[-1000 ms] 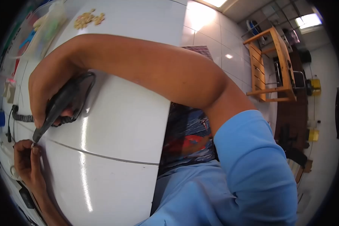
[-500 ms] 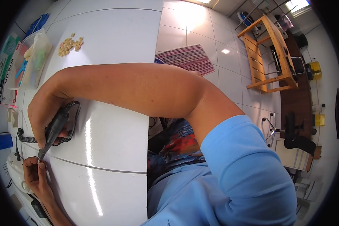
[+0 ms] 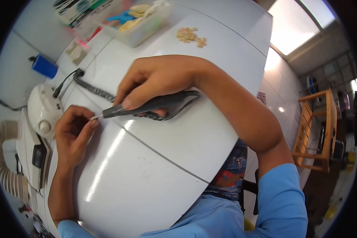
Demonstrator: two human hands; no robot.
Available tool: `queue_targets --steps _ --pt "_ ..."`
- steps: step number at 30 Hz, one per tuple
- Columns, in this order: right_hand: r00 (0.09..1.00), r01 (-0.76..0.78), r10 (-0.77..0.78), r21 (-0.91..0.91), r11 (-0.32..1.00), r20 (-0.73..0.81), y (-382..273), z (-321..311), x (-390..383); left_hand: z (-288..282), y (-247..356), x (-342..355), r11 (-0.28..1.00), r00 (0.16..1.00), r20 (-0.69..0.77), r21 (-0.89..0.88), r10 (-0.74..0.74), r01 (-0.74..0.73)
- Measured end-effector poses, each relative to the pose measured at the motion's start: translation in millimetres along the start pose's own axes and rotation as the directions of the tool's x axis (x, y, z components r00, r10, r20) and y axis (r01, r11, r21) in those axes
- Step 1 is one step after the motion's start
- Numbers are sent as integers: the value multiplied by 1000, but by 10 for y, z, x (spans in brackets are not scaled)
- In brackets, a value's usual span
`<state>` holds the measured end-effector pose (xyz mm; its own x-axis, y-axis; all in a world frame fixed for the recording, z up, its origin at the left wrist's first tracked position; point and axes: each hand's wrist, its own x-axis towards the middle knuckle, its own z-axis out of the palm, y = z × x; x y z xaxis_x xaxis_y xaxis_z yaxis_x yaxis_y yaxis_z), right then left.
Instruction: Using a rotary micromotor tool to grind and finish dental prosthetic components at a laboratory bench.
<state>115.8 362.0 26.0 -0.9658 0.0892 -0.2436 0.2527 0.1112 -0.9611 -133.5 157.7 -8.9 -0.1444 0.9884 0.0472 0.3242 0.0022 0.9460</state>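
Note:
A slim dark rotary handpiece (image 3: 146, 104) lies across the fingers of my right hand (image 3: 158, 81), gripped like a pen with its tip pointing left. My left hand (image 3: 72, 135) pinches a tiny pale piece (image 3: 93, 118) between thumb and fingertips; its exact kind is too small to make out. The metal bit (image 3: 99, 116) reaches that piece, and I cannot tell whether it is touching. A black coiled cord (image 3: 94, 92) trails from the handpiece toward a rounded white control unit (image 3: 43, 111) with a knob. Several small yellowish, tooth-like pieces (image 3: 188, 35) sit in a loose pile farther back.
At the back stands a see-through plastic box (image 3: 141, 37) holding yellowish and blue items, beside printed cartons (image 3: 81, 14). A blue cup-like holder (image 3: 44, 66) is at the left. A ribbed beige hose (image 3: 7, 166) curves along the left edge. Over the floor stands a wooden frame (image 3: 315, 131).
The whole view has turned and shifted, so both hands and the table's left side appear nearer the middle. Both hands keep their holds, with the bit still at the pale piece.

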Motion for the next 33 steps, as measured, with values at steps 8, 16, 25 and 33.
queue_targets --steps 8,16,25,33 --pt "998 -25 21 69 997 56 -120 55 48 -55 32 -55 997 996 33 9 82 -82" --pt "998 -47 41 122 991 48 -93 90 -4 -79 119 -85 992 991 90 68 103 -109" --pt "998 -61 55 158 986 40 -104 86 -26 -123 136 -35 983 983 105 94 150 -160" --pt "997 -72 71 133 989 13 -138 94 -21 -134 102 -34 986 984 103 71 147 -154"
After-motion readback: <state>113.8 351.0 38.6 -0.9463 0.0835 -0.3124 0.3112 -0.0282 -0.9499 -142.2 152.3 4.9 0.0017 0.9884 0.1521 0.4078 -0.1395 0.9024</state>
